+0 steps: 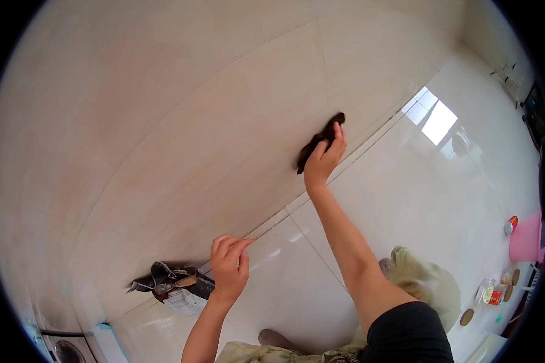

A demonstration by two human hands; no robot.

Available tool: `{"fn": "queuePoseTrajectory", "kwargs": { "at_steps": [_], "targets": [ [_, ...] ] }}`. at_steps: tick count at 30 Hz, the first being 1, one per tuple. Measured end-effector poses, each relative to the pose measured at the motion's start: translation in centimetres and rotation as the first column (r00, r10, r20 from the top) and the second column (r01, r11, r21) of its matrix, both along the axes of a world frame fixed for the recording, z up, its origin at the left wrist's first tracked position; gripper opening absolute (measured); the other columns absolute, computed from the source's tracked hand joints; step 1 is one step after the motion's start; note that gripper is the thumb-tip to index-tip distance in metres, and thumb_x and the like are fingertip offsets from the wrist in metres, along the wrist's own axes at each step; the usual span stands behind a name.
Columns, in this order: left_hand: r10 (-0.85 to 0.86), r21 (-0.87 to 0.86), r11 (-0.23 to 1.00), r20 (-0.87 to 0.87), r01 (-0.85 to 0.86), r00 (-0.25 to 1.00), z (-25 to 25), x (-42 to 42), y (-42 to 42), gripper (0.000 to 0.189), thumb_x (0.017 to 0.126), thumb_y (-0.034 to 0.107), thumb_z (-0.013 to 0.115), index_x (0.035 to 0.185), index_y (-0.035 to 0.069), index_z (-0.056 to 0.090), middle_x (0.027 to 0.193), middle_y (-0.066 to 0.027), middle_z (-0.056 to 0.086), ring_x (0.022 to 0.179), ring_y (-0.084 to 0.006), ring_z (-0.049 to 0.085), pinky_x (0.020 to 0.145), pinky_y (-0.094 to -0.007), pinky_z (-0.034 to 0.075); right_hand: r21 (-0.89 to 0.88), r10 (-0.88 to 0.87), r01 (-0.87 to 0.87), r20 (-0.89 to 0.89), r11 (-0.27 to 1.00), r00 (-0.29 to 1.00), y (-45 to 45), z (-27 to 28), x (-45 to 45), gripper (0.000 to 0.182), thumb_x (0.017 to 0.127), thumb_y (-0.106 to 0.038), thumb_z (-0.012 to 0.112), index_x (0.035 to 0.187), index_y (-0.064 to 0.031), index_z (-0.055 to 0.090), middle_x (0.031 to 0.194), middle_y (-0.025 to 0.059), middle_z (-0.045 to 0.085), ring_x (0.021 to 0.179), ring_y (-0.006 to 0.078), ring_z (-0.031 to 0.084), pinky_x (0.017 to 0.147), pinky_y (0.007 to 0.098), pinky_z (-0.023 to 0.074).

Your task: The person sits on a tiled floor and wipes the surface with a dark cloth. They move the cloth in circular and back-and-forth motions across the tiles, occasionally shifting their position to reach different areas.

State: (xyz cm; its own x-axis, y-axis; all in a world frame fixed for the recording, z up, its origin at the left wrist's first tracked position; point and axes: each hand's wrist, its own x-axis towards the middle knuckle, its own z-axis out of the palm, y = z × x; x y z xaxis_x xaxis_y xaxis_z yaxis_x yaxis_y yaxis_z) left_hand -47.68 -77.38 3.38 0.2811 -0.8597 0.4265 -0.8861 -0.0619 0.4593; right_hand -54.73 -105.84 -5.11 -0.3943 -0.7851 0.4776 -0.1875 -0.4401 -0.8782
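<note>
A dark brown cloth (318,143) lies pressed against the glossy cream tiled wall (200,149), low down near where the wall meets the floor. My right hand (324,159) is on this cloth, fingers bent over it. Lower left, my left hand (231,263) is raised near the base of the wall, its fingers loosely curled and apart, with nothing in them. Beside its wrist stands an open dark bag (186,299) with a white printed panel, leaning at the wall; a tool with a tan handle (186,282) rests in its mouth.
Pale glossy floor tiles (295,290) reflect a window. At right are a pink tub (525,238), a red can (512,224), jars (486,292) and a round brown lid (467,317). A front-loading appliance (68,349) stands at lower left. My shoe (279,340) shows below.
</note>
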Motion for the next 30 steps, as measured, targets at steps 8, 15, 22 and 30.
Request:
{"fn": "queuePoseTrajectory", "kwargs": {
  "at_steps": [8,15,22,30],
  "targets": [
    [0.038,-0.010,0.999,0.043,-0.038,0.998,1.4,0.3,0.4,0.024,0.077,-0.007,0.061,0.096,0.006,0.069,0.092,-0.0076,0.061,0.096,-0.0289,0.055,0.083,-0.0400,0.046,-0.759,0.258,-0.435,-0.351,0.484,0.900,11.2,12.5,7.4,0.031,0.083,-0.015,0.067,0.114,-0.0204,0.071,0.135,-0.0027,0.057,0.123,0.0218,0.051,0.094,0.0359,0.0442],
    [0.030,0.003,1.000,0.066,-0.030,0.997,1.2,0.3,0.2,0.024,0.076,-0.007,0.061,0.095,0.005,0.070,0.091,-0.0074,0.062,0.095,-0.0286,0.055,0.083,-0.0399,0.046,-0.796,0.002,-0.446,-0.488,0.408,0.873,9.3,15.6,9.6,0.041,0.091,-0.025,0.052,0.132,-0.0262,0.059,0.151,-0.0053,0.042,0.139,0.0202,0.037,0.115,0.0463,0.0288],
    [0.011,0.004,1.000,0.023,-0.011,1.000,-0.2,0.4,0.2,0.023,0.077,-0.006,0.062,0.095,0.006,0.070,0.091,-0.0077,0.061,0.095,-0.0281,0.055,0.082,-0.0390,0.045,-0.379,-0.081,0.064,-0.028,0.923,0.996,-2.5,11.0,2.3,0.047,0.098,-0.011,0.036,0.142,0.0033,0.040,0.149,0.0204,0.036,0.141,0.0398,0.027,0.115,0.0470,0.0217],
    [0.026,-0.009,1.000,0.070,-0.025,0.997,-0.1,0.6,0.6,0.025,0.076,-0.005,0.062,0.097,0.006,0.070,0.092,-0.0075,0.061,0.097,-0.0283,0.055,0.083,-0.0395,0.045,0.063,-0.071,0.065,0.095,0.996,0.993,-1.0,4.5,1.2,0.045,0.091,-0.001,0.037,0.135,0.0012,0.048,0.144,0.0205,0.042,0.136,0.0353,0.035,0.109,0.0451,0.0316]
  ]
}}
